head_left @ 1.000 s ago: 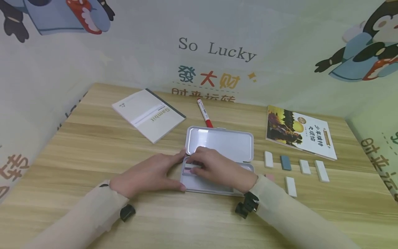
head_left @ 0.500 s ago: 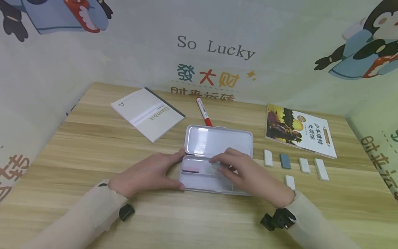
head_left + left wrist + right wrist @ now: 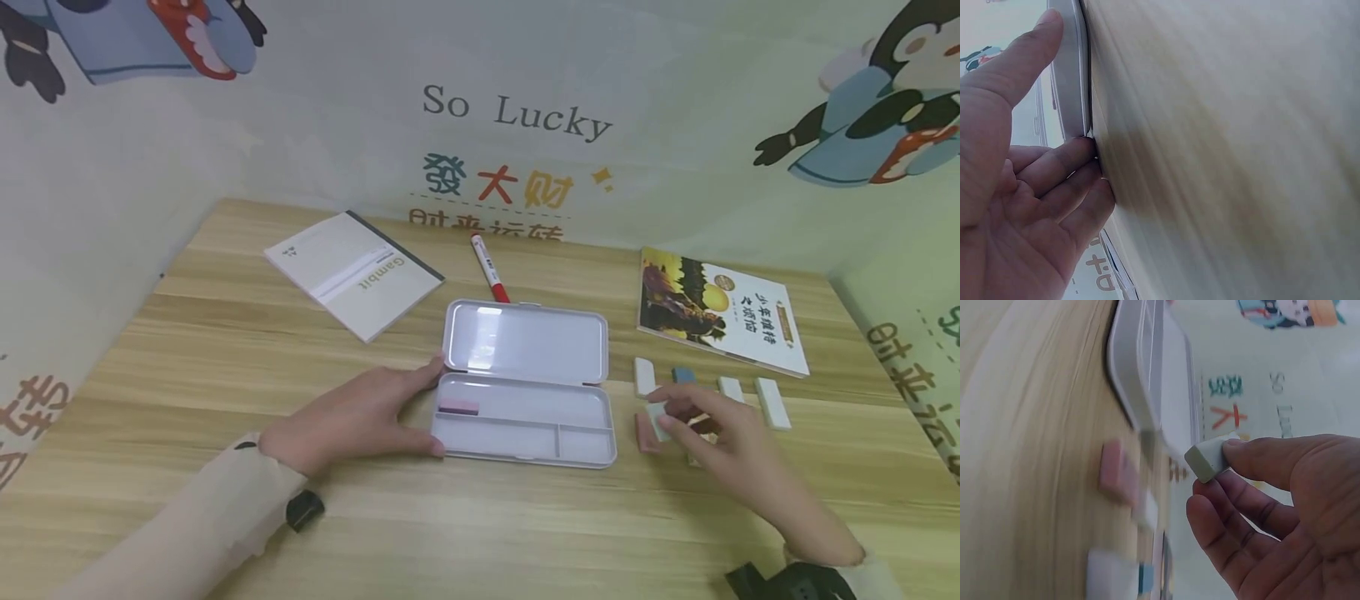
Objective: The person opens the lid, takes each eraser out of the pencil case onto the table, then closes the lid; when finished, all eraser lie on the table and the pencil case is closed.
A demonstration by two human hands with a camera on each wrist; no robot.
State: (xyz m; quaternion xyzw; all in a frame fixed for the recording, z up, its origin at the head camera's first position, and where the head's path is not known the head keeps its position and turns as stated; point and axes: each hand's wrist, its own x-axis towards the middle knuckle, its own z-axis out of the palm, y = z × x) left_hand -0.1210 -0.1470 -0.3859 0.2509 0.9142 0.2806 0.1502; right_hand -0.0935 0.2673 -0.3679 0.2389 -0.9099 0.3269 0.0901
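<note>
A pale plastic pencil case [image 3: 525,342] lies with its lid swung back on the table, a pink eraser [image 3: 458,407] in its rear compartment. My left hand [image 3: 360,412] touches the case's left end, thumb at the front corner and relaxed fingers near the hinge; the left wrist view shows the thumb [image 3: 1019,62] along its side wall. To the right of the case, my right hand [image 3: 731,433] pinches a small pale eraser [image 3: 1209,459] between thumb and fingers. Behind it a reddish-pink eraser [image 3: 645,437] lies on the table. Another light eraser is mostly hidden beneath this hand.
White erasers, including one beside the case [image 3: 644,377] and one farther right [image 3: 772,404], form a row with a blue eraser [image 3: 683,375]. A book [image 3: 723,312] lies behind them. A red-and-white marker [image 3: 490,268] and a notebook [image 3: 356,275] lie behind the case.
My right hand has left the case's rear compartment and moved right, carrying the pale eraser over the table beside the others. The pink eraser stays inside. My left hand keeps its place.
</note>
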